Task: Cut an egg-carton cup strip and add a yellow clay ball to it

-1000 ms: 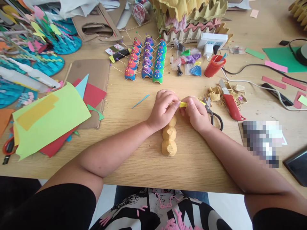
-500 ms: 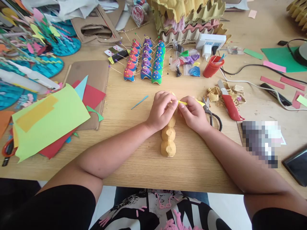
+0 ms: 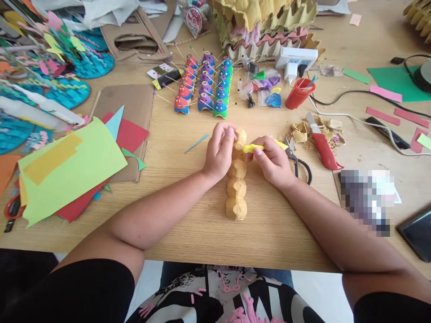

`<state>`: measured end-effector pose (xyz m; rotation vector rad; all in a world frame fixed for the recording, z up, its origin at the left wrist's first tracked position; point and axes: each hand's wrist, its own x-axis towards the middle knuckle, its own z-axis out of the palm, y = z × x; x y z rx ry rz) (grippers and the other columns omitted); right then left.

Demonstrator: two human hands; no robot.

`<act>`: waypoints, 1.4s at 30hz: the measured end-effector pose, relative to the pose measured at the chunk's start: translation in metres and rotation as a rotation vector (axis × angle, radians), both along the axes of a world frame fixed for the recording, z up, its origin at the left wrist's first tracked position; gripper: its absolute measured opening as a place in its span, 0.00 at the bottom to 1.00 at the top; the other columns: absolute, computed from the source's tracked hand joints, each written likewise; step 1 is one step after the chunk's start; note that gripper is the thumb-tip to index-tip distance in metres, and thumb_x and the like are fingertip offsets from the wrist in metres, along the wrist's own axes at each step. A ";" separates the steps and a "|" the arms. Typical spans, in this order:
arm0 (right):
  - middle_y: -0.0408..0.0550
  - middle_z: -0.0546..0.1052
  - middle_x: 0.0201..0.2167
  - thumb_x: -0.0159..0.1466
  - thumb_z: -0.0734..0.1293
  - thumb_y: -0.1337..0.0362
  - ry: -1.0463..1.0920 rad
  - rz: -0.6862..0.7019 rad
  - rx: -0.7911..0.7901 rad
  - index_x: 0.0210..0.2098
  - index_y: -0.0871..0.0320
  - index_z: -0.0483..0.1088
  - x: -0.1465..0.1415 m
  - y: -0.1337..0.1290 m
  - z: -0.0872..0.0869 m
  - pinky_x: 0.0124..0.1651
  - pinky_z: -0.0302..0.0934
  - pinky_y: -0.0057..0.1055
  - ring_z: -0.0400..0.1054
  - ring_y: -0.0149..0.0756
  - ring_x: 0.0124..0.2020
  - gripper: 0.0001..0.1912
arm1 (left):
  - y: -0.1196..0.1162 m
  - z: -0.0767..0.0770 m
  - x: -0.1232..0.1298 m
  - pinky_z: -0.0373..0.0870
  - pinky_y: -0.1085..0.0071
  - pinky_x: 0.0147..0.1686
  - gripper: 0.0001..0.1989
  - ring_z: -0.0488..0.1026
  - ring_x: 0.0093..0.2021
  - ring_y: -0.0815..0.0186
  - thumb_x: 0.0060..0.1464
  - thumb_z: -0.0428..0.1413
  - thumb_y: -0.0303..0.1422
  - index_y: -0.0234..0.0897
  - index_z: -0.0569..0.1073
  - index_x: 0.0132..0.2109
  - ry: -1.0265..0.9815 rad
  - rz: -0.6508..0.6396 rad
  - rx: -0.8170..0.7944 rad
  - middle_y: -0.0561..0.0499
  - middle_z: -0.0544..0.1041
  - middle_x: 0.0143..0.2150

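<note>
A tan strip of egg carton cups [image 3: 236, 188] lies lengthwise on the table in front of me. Beside its far end is my left hand [image 3: 219, 150], fingers curled and thumb pressed in; whatever they hold is hidden. My right hand [image 3: 273, 161] pinches a long yellow piece of what looks like modelling clay [image 3: 253, 147], whose left end reaches over the strip. Scissors [image 3: 296, 159] lie just right of that hand. On the left, a thin blue stick [image 3: 196, 143] rests on the table.
Rows of painted carton caterpillars [image 3: 220, 92] stand ahead, near bagged clay [image 3: 272, 99] and a red cup [image 3: 299, 94]. A red-handled knife [image 3: 323, 146] lies among carton scraps at right. Coloured paper [image 3: 74, 166] covers the left side. Egg trays [image 3: 266, 27] are stacked behind.
My left hand has come away from the yellow piece and shifted slightly left, uncovering the strip's far end. The yellow piece stays in my right hand.
</note>
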<state>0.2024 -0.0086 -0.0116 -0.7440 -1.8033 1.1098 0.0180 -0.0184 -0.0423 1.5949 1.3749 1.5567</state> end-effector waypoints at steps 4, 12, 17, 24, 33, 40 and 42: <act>0.47 0.81 0.34 0.78 0.67 0.39 -0.006 0.001 0.019 0.39 0.52 0.72 -0.001 0.000 -0.003 0.43 0.69 0.39 0.75 0.39 0.36 0.24 | -0.002 0.000 0.001 0.77 0.65 0.43 0.27 0.79 0.39 0.65 0.76 0.43 0.62 0.46 0.70 0.55 -0.047 -0.024 -0.011 0.51 0.78 0.40; 0.50 0.84 0.43 0.79 0.65 0.40 -0.085 -0.170 0.114 0.42 0.50 0.74 -0.002 0.005 -0.011 0.52 0.71 0.44 0.77 0.43 0.45 0.22 | -0.001 0.001 0.001 0.80 0.64 0.51 0.24 0.84 0.47 0.62 0.76 0.48 0.59 0.45 0.72 0.56 -0.148 -0.070 0.025 0.48 0.83 0.46; 0.54 0.83 0.57 0.79 0.65 0.41 -0.055 -0.212 0.172 0.40 0.50 0.73 -0.002 0.010 -0.016 0.66 0.68 0.50 0.77 0.48 0.59 0.21 | 0.000 -0.002 0.000 0.79 0.62 0.56 0.23 0.82 0.57 0.60 0.76 0.49 0.59 0.46 0.72 0.57 -0.128 -0.047 0.052 0.46 0.83 0.53; 0.46 0.76 0.35 0.78 0.63 0.36 -0.136 -0.241 0.152 0.37 0.50 0.69 -0.001 0.007 -0.010 0.45 0.68 0.42 0.70 0.41 0.38 0.27 | 0.000 -0.002 0.000 0.77 0.66 0.45 0.23 0.79 0.41 0.66 0.77 0.49 0.58 0.45 0.72 0.57 -0.114 -0.054 0.083 0.51 0.78 0.42; 0.51 0.81 0.44 0.77 0.65 0.36 -0.098 -0.221 0.140 0.39 0.50 0.73 -0.003 0.013 -0.017 0.48 0.72 0.42 0.75 0.44 0.48 0.25 | 0.003 -0.006 -0.001 0.80 0.64 0.48 0.23 0.83 0.46 0.63 0.77 0.49 0.58 0.46 0.71 0.59 -0.139 -0.103 0.024 0.47 0.83 0.49; 0.54 0.81 0.50 0.77 0.67 0.38 -0.090 -0.231 0.124 0.40 0.50 0.74 -0.002 0.014 -0.021 0.50 0.75 0.43 0.76 0.47 0.55 0.23 | 0.003 -0.004 0.002 0.79 0.63 0.51 0.24 0.83 0.51 0.61 0.75 0.51 0.59 0.44 0.73 0.56 -0.143 -0.130 0.010 0.46 0.84 0.49; 0.54 0.81 0.50 0.77 0.67 0.38 -0.091 -0.230 0.127 0.40 0.50 0.75 -0.001 0.014 -0.021 0.50 0.75 0.43 0.75 0.47 0.55 0.23 | 0.002 -0.001 0.003 0.78 0.64 0.50 0.24 0.82 0.49 0.62 0.75 0.52 0.58 0.43 0.75 0.53 -0.126 -0.136 0.013 0.47 0.84 0.48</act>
